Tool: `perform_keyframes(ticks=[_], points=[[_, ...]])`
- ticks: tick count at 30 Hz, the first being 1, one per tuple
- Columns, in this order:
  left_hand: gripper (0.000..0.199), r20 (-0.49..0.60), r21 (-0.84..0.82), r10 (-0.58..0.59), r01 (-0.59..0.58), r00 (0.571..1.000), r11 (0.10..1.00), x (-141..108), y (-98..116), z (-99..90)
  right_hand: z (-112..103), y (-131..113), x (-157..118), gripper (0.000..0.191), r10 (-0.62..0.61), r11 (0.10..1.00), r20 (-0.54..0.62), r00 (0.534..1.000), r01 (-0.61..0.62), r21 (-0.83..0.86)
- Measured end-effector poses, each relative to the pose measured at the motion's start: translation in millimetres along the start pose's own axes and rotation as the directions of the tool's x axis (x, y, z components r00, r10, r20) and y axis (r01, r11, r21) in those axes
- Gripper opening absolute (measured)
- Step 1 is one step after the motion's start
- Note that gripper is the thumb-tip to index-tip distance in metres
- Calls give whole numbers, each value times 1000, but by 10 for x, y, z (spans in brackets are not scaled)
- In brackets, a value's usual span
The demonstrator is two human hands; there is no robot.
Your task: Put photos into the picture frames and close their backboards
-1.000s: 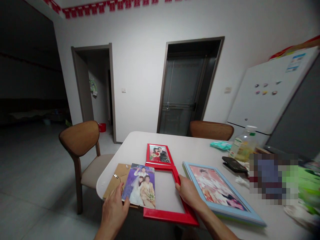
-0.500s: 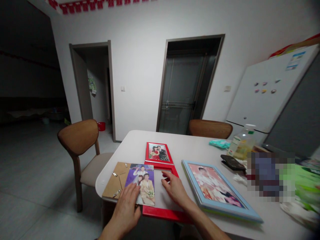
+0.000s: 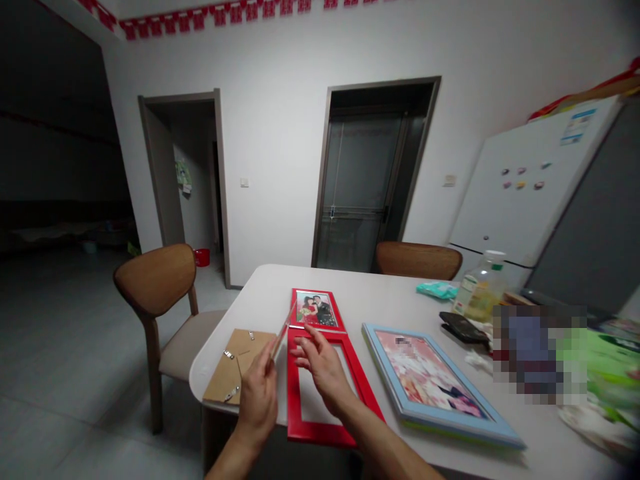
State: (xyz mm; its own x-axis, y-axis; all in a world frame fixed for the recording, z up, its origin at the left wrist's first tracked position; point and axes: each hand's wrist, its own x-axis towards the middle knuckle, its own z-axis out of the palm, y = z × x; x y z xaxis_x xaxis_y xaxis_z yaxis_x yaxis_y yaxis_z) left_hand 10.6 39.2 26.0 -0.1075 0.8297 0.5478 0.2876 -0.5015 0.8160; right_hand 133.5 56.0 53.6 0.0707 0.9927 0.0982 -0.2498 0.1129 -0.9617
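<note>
My left hand (image 3: 259,392) is closed on a photo (image 3: 283,332), which stands tilted up almost edge-on to me, so its picture barely shows. My right hand (image 3: 324,370) hovers just right of it, fingers apart and holding nothing, over a hollow red picture frame (image 3: 320,432). The tabletop shows through that frame's opening. Left of my left hand lies a brown backing board (image 3: 220,377) with metal clips. A smaller red-framed couple's picture (image 3: 316,310) lies flat behind the hollow frame.
A blue-framed picture (image 3: 390,387) lies to the right. Beyond it are a dark wallet-like item (image 3: 465,328), a bottle (image 3: 480,290), a teal packet (image 3: 437,290) and green plastic (image 3: 605,373). Chairs (image 3: 155,280) stand left of and behind the white table (image 3: 270,283).
The photo that lay face up on the backing board is now lifted and tilted on edge in my left hand. My right hand has shifted slightly left.
</note>
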Motion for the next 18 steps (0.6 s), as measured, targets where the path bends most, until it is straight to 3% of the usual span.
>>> perform_keyframes(ticks=[2, 4, 7, 9, 11, 13, 16, 18], points=[[33, -83, -281, -201, 171, 976, 945, 16, 96, 97, -73, 42, -27, 47, 140, 990, -8, 990, -140, 7], [35, -61, -520, -357, 275, 932, 808, -9, 151, 225, -176, 118, -38, 43, 240, 967, 22, 971, -241, 78], [42, 31, -690, -449, 344, 893, 637, -83, 160, 400, -366, 183, -15, 45, 197, 962, -31, 980, -188, 196], [45, 104, -713, -443, 377, 891, 591, -125, 139, 460, -515, 167, 24, 47, 155, 974, -98, 983, -135, 183], [50, 151, -663, -429, 413, 891, 624, -154, 113, 465, -678, 124, 75, 47, 153, 982, -114, 982, -139, 127], [55, 153, -520, -416, 431, 896, 737, -176, 93, 433, -842, 83, 129, 48, 173, 985, -139, 975, -167, 50], [54, 175, -144, -344, 369, 923, 918, -218, 86, 363, -1051, 63, 204, 51, 200, 966, -175, 964, -224, -129], [51, 250, 93, -292, 277, 923, 956, -261, 85, 333, -1134, 80, 248, 50, 190, 931, -179, 965, -235, -278]])
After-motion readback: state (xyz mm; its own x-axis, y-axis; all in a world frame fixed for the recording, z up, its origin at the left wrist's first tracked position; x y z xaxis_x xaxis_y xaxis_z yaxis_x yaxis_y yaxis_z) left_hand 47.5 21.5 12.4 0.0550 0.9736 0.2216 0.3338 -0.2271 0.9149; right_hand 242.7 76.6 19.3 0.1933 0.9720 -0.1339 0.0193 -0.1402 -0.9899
